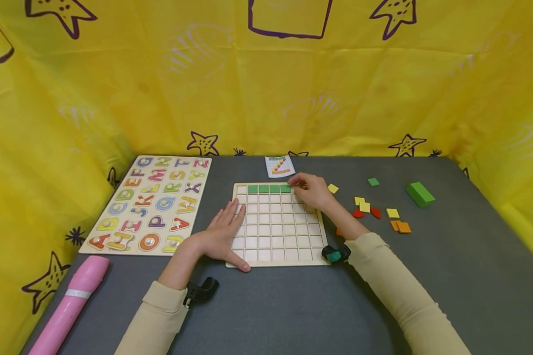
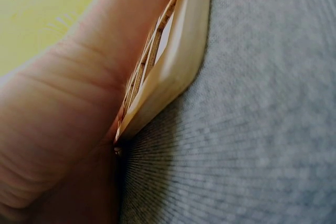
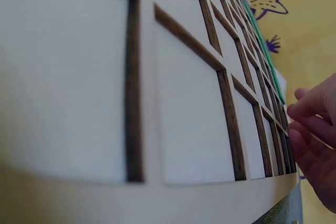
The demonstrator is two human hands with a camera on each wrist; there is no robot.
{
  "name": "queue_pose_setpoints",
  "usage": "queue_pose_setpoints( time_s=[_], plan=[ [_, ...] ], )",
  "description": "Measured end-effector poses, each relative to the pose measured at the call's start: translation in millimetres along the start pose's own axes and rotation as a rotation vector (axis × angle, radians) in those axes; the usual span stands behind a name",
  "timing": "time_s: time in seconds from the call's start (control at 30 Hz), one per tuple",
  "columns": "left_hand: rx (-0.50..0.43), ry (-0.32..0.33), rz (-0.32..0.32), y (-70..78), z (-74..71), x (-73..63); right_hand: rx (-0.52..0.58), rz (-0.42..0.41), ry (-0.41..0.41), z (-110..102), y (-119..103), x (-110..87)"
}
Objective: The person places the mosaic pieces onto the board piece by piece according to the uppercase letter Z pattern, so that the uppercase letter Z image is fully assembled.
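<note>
A wooden grid board (image 1: 277,263) with white squares lies on the table. Several green square tiles (image 1: 263,189) sit side by side in its far row. My left hand (image 1: 219,231) rests on the board's left edge, fingers spread and thumb at the near left corner; the left wrist view shows the thumb side of the hand (image 2: 68,98) against the wooden rim (image 2: 178,51). My right hand (image 1: 313,192) is at the far row, fingertips beside the rightmost green tile. In the right wrist view, fingers (image 3: 310,109) bend close together near the green tile edges (image 3: 270,66); whether they pinch a tile is unclear.
Behind the board lies a pattern card (image 1: 280,167). To the right are yellow tiles (image 1: 393,213), red pieces (image 1: 375,212), orange tiles (image 1: 403,227), a loose green tile (image 1: 373,182) and a green block (image 1: 420,194). An alphabet puzzle (image 1: 160,197) and pink microphone-shaped object (image 1: 66,310) lie left.
</note>
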State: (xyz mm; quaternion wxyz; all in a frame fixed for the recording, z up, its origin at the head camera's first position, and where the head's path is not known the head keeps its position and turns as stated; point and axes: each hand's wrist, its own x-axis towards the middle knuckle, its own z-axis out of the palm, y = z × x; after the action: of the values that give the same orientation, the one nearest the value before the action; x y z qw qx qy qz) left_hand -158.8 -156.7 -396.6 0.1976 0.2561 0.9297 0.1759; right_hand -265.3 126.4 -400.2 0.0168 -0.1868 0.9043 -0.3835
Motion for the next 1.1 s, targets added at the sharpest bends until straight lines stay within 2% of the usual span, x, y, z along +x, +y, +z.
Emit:
queue_pose_setpoints(
  time_s=[0.2,0.37,0.5,0.8,0.93,1.1],
  plan=[
    [-0.005,0.000,0.007,-1.9,0.7,1.0,0.031,0.005,0.004,-4.8,1.6,-5.0],
    [0.006,-0.003,0.006,-2.7,1.0,0.6,0.040,0.033,0.097,-23.8,14.3,-13.6],
    [0.001,0.002,0.012,-3.8,2.1,0.6,-0.009,0.074,0.166,-44.9,33.0,-23.3],
    [-0.008,0.003,0.001,-8.9,7.0,2.6,-0.155,0.288,0.242,-93.7,76.5,-45.4],
    [-0.008,0.012,0.008,-9.2,7.2,2.4,-0.219,0.352,0.236,-105.6,90.6,-47.9],
    [-0.012,-0.003,0.004,-8.1,5.2,3.9,-0.223,0.346,0.182,-109.2,97.7,-48.4]
  ],
)
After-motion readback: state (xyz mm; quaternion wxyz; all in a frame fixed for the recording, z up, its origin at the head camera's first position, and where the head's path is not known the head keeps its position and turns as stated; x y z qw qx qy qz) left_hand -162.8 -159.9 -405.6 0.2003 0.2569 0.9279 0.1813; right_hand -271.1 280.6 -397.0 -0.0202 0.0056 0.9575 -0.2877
